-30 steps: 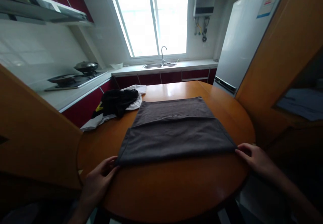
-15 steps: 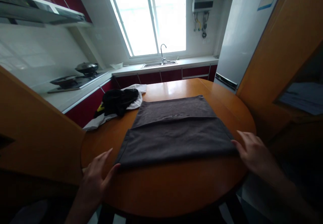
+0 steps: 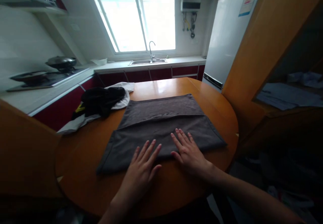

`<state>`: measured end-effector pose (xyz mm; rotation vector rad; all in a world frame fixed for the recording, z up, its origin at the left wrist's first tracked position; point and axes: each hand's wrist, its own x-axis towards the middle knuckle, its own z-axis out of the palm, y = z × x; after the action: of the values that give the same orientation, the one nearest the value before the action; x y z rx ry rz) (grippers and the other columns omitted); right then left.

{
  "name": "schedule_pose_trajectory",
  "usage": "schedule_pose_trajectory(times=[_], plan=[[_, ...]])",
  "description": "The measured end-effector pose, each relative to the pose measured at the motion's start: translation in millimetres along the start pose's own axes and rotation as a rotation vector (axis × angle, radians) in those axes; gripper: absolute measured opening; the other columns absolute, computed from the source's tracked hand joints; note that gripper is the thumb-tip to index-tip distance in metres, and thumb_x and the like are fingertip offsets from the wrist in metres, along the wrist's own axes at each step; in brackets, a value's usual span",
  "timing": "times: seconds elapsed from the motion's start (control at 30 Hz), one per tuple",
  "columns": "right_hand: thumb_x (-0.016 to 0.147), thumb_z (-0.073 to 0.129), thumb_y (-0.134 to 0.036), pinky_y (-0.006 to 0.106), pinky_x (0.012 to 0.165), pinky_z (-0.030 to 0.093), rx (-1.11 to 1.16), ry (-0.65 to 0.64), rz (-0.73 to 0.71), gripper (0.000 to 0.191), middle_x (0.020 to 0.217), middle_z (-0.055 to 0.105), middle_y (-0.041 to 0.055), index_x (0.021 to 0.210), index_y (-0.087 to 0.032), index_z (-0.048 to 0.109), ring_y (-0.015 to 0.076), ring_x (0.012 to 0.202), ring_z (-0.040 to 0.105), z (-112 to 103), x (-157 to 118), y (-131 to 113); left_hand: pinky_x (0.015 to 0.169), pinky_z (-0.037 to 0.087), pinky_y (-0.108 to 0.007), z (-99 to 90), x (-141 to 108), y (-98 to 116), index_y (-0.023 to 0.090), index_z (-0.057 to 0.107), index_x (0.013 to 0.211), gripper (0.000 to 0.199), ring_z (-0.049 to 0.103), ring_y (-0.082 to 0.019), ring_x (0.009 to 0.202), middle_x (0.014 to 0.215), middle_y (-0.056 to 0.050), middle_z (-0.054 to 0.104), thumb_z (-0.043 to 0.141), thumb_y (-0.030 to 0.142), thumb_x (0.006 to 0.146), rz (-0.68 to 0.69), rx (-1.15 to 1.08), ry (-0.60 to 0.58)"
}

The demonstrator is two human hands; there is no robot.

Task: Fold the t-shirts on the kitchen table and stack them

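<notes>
A dark grey cloth (image 3: 161, 109) lies flat on the round wooden table (image 3: 174, 193), its near part folded over so that a raised edge runs across the middle. My left hand (image 3: 142, 166) rests with fingers spread on the near edge of the cloth, left of centre. To the right of it my right hand (image 3: 188, 151) lies flat on the same folded part, fingers stretched away from me. Neither hand grips anything.
Black and white clothes (image 3: 103, 101) lie heaped at the table's left edge. Beyond the table run a counter with a sink (image 3: 147, 62) and a stove with pans (image 3: 60, 62). A fridge (image 3: 224, 38) and an orange wooden panel (image 3: 257, 49) stand on the right.
Both hands have moved inward from the near corners of the cloth onto its folded part. The camera view has turned slightly right.
</notes>
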<state>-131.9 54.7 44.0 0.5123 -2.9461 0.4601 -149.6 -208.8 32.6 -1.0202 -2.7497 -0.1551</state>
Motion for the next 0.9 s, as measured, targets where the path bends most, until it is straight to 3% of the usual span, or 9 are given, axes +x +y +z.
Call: schedule_pose_trajectory(times=[0.1,0.17,0.33,0.4,0.5,0.63,0.77,0.9], plan=[[0.102,0.039,-0.047,0.056,0.122,0.02,-0.013,-0.024,-0.023,0.065,0.165,0.022,0.0158,0.157,-0.014,0.033,0.0302,0.153,0.018,4.9,-8.2,-2.3,0.12,0.026,-0.058,-11.6,5.7,21.4,0.036,0.031,0.157,0.061,0.026,-0.032,0.151,0.164,-0.004,0.029,0.043,0.056,0.101,0.044,-0.047,-0.08],[0.103,0.033,-0.046,0.055,0.121,0.024,-0.027,0.076,0.02,0.063,0.165,0.024,0.0144,0.158,-0.015,0.032,0.0292,0.153,0.02,6.1,-15.1,6.3,0.121,0.025,-0.055,-19.3,1.5,20.3,0.034,0.029,0.158,0.061,0.026,-0.029,0.151,0.164,-0.004,0.03,0.041,0.054,0.102,0.009,-0.054,-0.077],[0.101,0.026,-0.05,0.06,0.12,0.021,-0.153,0.328,0.208,0.068,0.164,0.027,0.0173,0.157,-0.011,0.032,0.0335,0.152,0.022,3.1,-36.0,76.2,0.121,0.025,-0.055,-29.9,-37.7,-20.4,0.027,0.033,0.158,0.057,0.027,-0.029,0.151,0.162,-0.008,0.035,0.038,0.048,0.105,-0.284,0.04,0.06],[0.1,0.023,-0.051,0.062,0.119,0.023,-0.191,0.324,0.282,0.071,0.161,0.033,0.0201,0.154,-0.007,0.037,0.0354,0.15,0.026,5.8,-45.3,106.4,0.12,0.025,-0.059,-27.2,-54.0,-39.2,0.026,0.035,0.157,0.058,0.028,-0.031,0.15,0.161,-0.01,0.036,0.038,0.05,0.104,-0.395,0.063,0.06],[0.099,0.022,-0.052,0.058,0.119,0.027,-0.199,0.247,0.307,0.071,0.157,0.04,0.0198,0.149,-0.007,0.045,0.0338,0.148,0.031,11.1,-55.5,132.2,0.12,0.023,-0.061,-21.0,-67.2,-57.4,0.03,0.035,0.156,0.057,0.028,-0.031,0.15,0.161,-0.008,0.036,0.04,0.052,0.103,-0.415,0.045,0.007],[0.099,0.024,-0.054,0.057,0.118,0.029,-0.176,0.261,0.372,0.072,0.16,0.036,0.0182,0.152,-0.009,0.041,0.0327,0.15,0.028,9.0,-55.9,138.2,0.119,0.023,-0.062,-18.3,-68.2,-66.8,0.03,0.039,0.155,0.054,0.028,-0.031,0.15,0.161,-0.009,0.037,0.037,0.05,0.104,-0.449,0.057,0.021],[0.099,0.024,-0.056,0.06,0.117,0.03,-0.172,0.194,0.37,0.071,0.161,0.034,0.0176,0.151,-0.012,0.044,0.0343,0.15,0.027,5.5,-52.6,140.9,0.115,0.028,-0.065,-22.1,-70.1,-79.8,0.032,0.042,0.153,0.056,0.027,-0.035,0.15,0.161,-0.008,0.037,0.042,0.054,0.101,-0.441,0.042,-0.065],[0.099,0.025,-0.057,0.059,0.118,0.028,-0.188,0.185,0.385,0.071,0.161,0.034,0.0182,0.15,-0.012,0.045,0.0342,0.151,0.025,-5.6,-44.1,142.4,0.118,0.026,-0.061,-36.0,-61.4,-106.4,0.029,0.044,0.152,0.054,0.031,-0.032,0.149,0.159,-0.009,0.04,0.036,0.051,0.103,-0.437,0.015,0.019]])
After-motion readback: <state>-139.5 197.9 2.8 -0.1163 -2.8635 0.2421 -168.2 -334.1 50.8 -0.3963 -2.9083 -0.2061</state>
